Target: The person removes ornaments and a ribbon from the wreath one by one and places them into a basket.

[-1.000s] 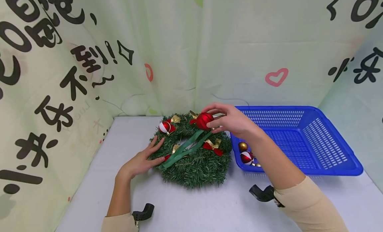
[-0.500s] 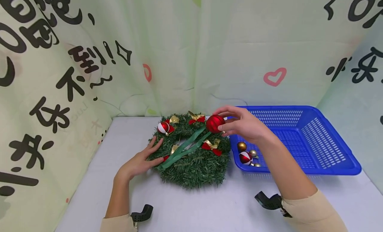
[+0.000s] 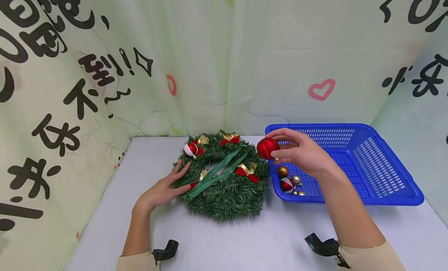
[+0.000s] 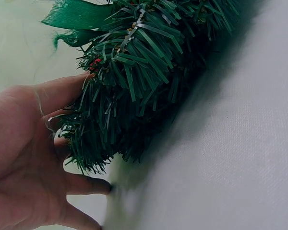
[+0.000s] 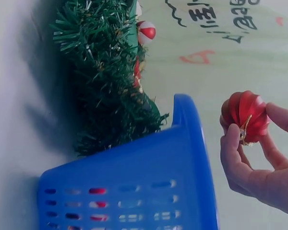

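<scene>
A green wreath [image 3: 227,201] lies on the table, trimmed with red and gold bows [image 3: 247,172], a long green ribbon [image 3: 213,177] and a red-and-white ball [image 3: 191,149] at its upper left. My left hand [image 3: 161,191] rests on the wreath's left edge with fingers spread; the left wrist view shows the fingers [image 4: 86,184] beside the bristles. Between curled fingers and thumb, my right hand [image 3: 304,152] holds a ribbed red Christmas ball [image 3: 267,148] above the gap between wreath and basket. Its gold cap and loop face the palm in the right wrist view.
On the right stands a blue plastic basket [image 3: 395,177]. Inside its left end lie a gold ball [image 3: 282,171], a red-and-white ball [image 3: 287,185] and small gold balls [image 3: 296,179]. A printed curtain [image 3: 280,69] hangs behind the white table [image 3: 224,247].
My right hand has carried the red ball rightward, off the wreath's upper right toward the basket's left rim. The bow beneath it has come into view. My left hand stays on the wreath.
</scene>
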Demonstrator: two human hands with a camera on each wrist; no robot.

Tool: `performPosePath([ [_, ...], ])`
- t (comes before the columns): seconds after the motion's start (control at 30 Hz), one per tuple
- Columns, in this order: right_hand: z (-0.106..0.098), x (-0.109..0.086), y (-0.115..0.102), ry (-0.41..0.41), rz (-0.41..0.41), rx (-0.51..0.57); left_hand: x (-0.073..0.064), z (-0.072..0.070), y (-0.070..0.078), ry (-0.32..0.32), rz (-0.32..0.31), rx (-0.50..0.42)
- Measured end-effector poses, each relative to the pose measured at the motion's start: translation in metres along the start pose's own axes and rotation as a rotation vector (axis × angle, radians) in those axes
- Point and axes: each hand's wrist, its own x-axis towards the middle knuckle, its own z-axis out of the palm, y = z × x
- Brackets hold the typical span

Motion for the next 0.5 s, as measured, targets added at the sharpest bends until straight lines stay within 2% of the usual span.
performPosePath([
  [0.5,-0.018,-0.019,0.023,0.082,-0.012,-0.025,0.000,0.001,0.000,0.004,-0.001,-0.004],
])
